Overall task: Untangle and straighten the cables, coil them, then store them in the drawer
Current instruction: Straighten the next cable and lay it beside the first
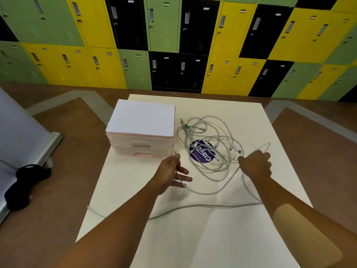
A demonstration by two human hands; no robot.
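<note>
A tangle of grey cables lies on the white table, to the right of a pink two-drawer box whose drawers are both closed. My left hand pinches one cable's end between thumb and forefinger, the other fingers spread out. My right hand grips a cable strand at the tangle's right side. One long strand runs loose across the table in front of my hands and off the left edge.
A round purple sticker lies under the tangle. A black bag sits on the brown floor at the left beside a grey panel. Green, yellow and black lockers line the far wall.
</note>
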